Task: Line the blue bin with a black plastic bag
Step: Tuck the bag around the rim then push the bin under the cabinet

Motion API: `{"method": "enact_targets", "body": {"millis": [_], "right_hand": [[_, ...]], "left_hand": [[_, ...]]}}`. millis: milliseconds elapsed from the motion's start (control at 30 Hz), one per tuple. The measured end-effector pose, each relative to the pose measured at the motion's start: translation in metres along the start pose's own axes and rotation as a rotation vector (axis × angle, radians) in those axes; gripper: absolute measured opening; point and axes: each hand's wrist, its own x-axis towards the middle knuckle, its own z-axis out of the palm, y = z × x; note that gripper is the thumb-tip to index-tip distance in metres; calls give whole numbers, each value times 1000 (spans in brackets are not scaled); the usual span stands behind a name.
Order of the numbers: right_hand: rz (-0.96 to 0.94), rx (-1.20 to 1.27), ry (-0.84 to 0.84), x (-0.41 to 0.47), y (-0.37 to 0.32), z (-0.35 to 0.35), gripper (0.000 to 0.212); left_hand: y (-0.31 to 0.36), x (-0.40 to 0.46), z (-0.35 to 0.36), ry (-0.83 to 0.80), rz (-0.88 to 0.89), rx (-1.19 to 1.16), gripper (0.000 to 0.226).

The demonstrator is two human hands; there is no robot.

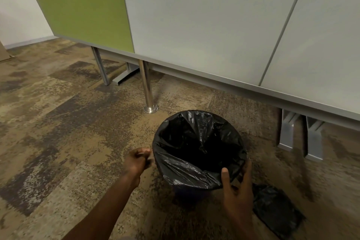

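Note:
The blue bin (pixel 187 193) stands on the carpet, and only a dark strip of its wall shows below the bag. A black plastic bag (pixel 196 148) lies inside it, its edge folded over the rim all round. My left hand (pixel 139 160) is at the bin's left side, fingers curled, touching the bag's folded edge; it is blurred. My right hand (pixel 236 187) is at the near right rim, thumb inside over the bag, fingers outside, gripping the bag and rim.
A folded pile of black bags (pixel 276 210) lies on the carpet to the right of the bin. Behind stands a grey and green partition (pixel 194 25) on a chrome leg (pixel 148 91) and grey metal feet (pixel 300 138).

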Motion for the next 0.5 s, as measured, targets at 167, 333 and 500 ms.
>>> {"method": "enact_targets", "body": {"millis": [167, 333, 500], "right_hand": [[-93, -39, -80, 4, 0, 0, 116], [-174, -218, -173, -10, 19, -1, 130], [-189, -247, -206, -10, 37, -17, 135]], "left_hand": [[22, -33, 4, 13, 491, 308, 66], [-19, -52, -9, -451, 778, 770, 109], [-33, -36, -26, -458, 909, 849, 109]]}}
